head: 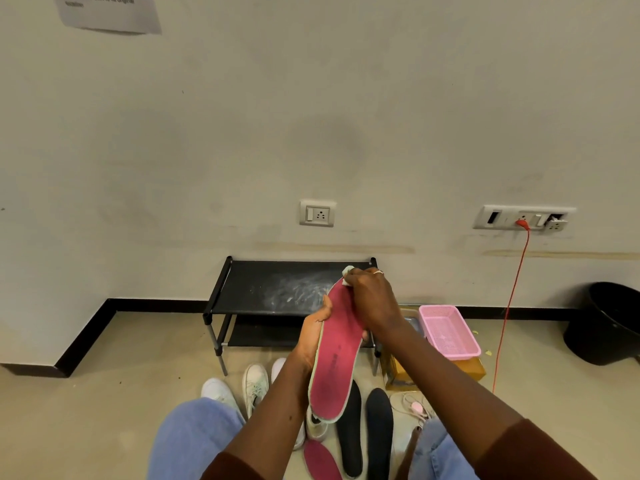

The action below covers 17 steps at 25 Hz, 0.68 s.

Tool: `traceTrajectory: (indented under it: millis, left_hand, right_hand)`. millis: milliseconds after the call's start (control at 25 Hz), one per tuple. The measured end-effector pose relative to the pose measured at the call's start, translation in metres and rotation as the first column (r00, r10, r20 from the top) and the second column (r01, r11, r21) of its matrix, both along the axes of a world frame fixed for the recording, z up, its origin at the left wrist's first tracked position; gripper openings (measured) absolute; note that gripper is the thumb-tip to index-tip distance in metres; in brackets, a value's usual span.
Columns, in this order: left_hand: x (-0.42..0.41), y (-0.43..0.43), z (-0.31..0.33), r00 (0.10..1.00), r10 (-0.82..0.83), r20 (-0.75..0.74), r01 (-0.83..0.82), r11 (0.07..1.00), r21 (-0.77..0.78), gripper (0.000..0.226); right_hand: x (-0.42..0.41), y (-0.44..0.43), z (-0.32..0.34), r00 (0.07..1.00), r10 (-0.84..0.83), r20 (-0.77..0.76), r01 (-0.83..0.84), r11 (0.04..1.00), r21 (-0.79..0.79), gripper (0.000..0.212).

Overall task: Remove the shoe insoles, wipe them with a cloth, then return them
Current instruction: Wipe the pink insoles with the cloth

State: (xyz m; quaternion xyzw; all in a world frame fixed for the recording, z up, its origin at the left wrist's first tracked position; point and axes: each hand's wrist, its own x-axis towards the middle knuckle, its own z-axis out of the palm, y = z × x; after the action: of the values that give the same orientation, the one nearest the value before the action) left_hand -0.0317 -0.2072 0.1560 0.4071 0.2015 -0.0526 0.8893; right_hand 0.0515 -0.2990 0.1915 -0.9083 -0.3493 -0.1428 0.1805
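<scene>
I hold a red insole [334, 365] with a pale green edge upright in front of me. My left hand [313, 332] grips its left edge near the middle. My right hand [372, 299] holds a small pale cloth [347, 271] bunched in its fingers and presses it on the insole's toe end. On the floor below lie a second red insole [322, 460] and two black insoles [351, 431], [380, 431]. Light-coloured shoes [255, 384] stand on the floor to the left of them.
A low black two-shelf rack [277, 289], dusty on top, stands against the wall. A pink plastic basket [448, 332] sits on a brown box [469, 370] at the right. A red cable [509, 306] hangs from a wall socket. A black bin [607, 322] stands far right. My knees in jeans frame the bottom.
</scene>
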Motion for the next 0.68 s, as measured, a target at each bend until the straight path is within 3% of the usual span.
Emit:
traceTrajectory:
  millis: [120, 360, 520, 680]
  left_hand:
    - [-0.001, -0.004, 0.008, 0.999, -0.004, 0.037, 0.008, 0.995, -0.104, 0.046]
    - [0.002, -0.008, 0.015, 0.990, 0.097, 0.099, -0.078, 0.981, -0.179, 0.057]
    - [-0.001, -0.013, 0.019, 0.997, 0.059, 0.053, -0.052, 0.992, -0.111, 0.045]
    - [-0.005, -0.012, 0.017, 1.000, -0.003, 0.014, 0.004, 0.998, -0.062, 0.047]
  right_hand:
    - [-0.013, -0.002, 0.002, 1.000, 0.027, -0.011, -0.026, 0.994, 0.103, 0.019]
    - [-0.041, 0.002, -0.005, 0.976, 0.212, -0.048, -0.199, 0.961, 0.191, 0.021]
    - [-0.030, 0.000, -0.015, 0.980, 0.200, 0.003, -0.200, 0.980, 0.018, 0.017]
    - [-0.006, -0.003, -0.008, 0.997, 0.059, 0.058, -0.055, 0.997, -0.054, 0.021]
